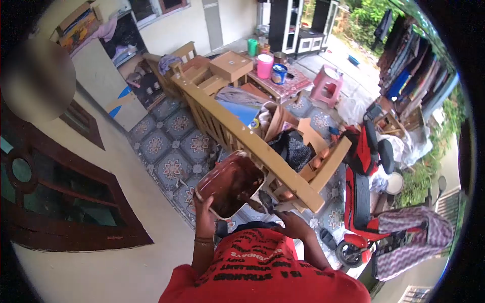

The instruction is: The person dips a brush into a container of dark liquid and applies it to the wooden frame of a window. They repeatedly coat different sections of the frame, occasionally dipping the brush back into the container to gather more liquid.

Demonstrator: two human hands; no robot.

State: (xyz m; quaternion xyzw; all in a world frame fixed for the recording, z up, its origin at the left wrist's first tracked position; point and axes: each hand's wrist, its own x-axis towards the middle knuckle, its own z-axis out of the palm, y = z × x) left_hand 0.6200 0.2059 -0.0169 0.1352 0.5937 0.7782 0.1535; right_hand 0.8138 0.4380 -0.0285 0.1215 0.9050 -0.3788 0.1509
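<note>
My left hand grips the near left rim of a rectangular tub, which is tilted and reddish brown inside with a pale edge. Dark smears and clumps mark its inner wall. Beside the tub's right corner, my right hand is closed around a small trowel-like tool with a dark end. The tool points up and left, close to the rim; its exact kind is unclear. Just beyond the tub runs the yellow wooden rail of a bench.
Cardboard boxes and a dark bag lie on the bench. A low table holds a pink container and a blue tub. A red motorbike stands right; sandals lie on the tiles.
</note>
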